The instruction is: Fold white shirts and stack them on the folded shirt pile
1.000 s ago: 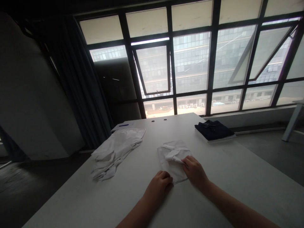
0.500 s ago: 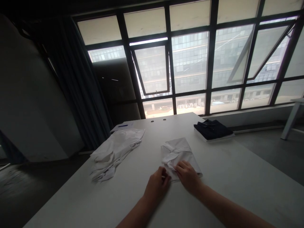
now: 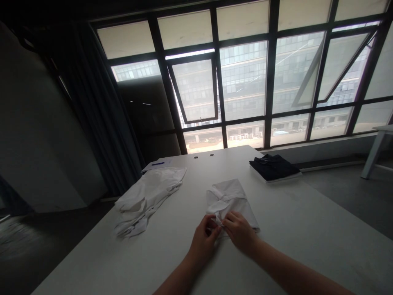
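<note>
A large-paned window wall (image 3: 245,82) stands beyond a white table (image 3: 307,233). Left of the hands lies a rumpled white garment (image 3: 144,200), with a paper sheet (image 3: 157,164) beyond it; ahead and right lies a folded dark garment (image 3: 273,167). Directly ahead of the hands is a folded white garment (image 3: 229,196), its near end bunched. The left hand (image 3: 204,241) and right hand (image 3: 240,232), fingers curled and nearly meeting, grasp that bunched cloth from either side.
</note>
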`<state>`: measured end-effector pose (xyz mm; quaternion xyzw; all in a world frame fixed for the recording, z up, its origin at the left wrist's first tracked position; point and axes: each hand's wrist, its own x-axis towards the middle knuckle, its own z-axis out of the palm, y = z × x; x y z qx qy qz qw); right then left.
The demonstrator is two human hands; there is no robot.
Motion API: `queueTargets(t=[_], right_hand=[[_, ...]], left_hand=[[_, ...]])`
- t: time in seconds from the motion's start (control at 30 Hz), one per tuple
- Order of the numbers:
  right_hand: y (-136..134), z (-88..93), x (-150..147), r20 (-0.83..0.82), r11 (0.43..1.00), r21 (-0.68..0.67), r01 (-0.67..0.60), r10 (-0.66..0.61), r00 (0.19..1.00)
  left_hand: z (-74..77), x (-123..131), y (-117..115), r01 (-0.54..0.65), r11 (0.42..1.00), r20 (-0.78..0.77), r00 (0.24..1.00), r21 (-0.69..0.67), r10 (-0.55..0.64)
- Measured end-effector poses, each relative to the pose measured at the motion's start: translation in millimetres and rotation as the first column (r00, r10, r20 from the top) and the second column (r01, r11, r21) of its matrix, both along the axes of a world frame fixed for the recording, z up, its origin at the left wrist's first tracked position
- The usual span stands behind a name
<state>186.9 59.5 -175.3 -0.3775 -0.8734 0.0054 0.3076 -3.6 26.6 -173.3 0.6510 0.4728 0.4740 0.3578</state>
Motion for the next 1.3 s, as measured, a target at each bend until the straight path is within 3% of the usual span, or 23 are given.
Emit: queueTargets(t=[0.13, 0.3, 0.67, 0.83, 1.07, 1.3], right_hand=[[-3.9, 3.0, -0.6, 0.006, 1.0, -0.001, -0.008, 0.008, 1.0], [-6.3, 5.0, -1.3, -0.029, 1.0, 0.005, 0.002, -0.002, 1.0], [-6.3, 7.1, -1.7, -0.024, 0.999, 0.03, -0.014, 0.015, 1.0], [-6.6, 4.4, -1.1, -0.039, 0.999, 0.037, -0.02, 0.021, 0.999], [-6.5, 3.9, -1.0, -0.055, 0.997, 0.077, -0.003, 0.007, 0.998], [-14.9, 9.1, 3.5, 0.025, 0.997, 0.068, 0.032, -0.033, 0.999]], left_hand=[[-3.5, 1.3, -0.4, 0.073, 0.997, -0.019, 0.997, 0.02, -0.072], [-5.4, 4.2, -1.1, -0.003, 1.0, 0.05, 0.999, 0.01, 0.002], [1.2, 4.3, -2.6, 0.027, 0.999, -0.051, 0.998, 0.037, -0.025], [4.8, 4.9, -3.1, -0.016, 0.999, -0.143, 0.989, 0.03, 0.02], [3.6, 0.5, 0.8, 0.034, 0.999, -0.085, 0.996, 0.017, -0.032], [7.7, 3.2, -1.2, -0.057, 0.998, -0.203, 0.977, 0.01, 0.058]])
